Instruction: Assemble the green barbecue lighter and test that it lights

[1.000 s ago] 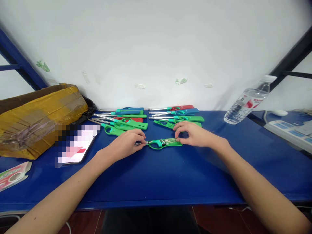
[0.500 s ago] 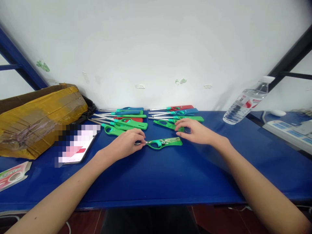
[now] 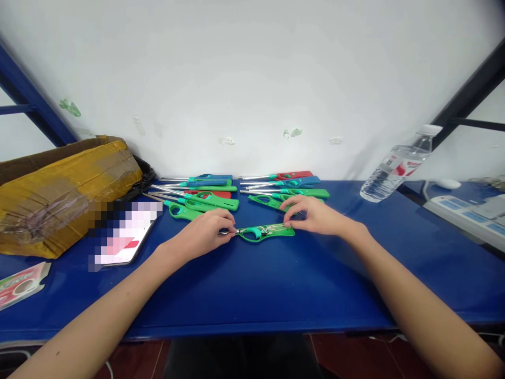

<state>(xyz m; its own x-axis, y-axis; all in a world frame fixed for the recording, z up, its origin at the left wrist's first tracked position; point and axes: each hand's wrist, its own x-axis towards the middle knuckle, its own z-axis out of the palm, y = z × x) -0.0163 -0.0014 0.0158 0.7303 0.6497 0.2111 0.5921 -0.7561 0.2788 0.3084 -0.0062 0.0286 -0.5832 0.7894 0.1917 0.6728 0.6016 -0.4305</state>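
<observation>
Fingers of the left hand (image 3: 216, 230) pinch the metal tube of the open green lighter (image 3: 266, 232) above the blue table (image 3: 252, 284), while the right hand's (image 3: 305, 215) thumb and forefinger, slightly parted, reach its wide end, their grip unclear.

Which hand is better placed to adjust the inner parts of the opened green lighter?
Right, I'd judge. The right hand has its fingertips by the exposed inner parts at the wide end, while the left hand pinches the metal tube at the other end, likely steadying it.
</observation>
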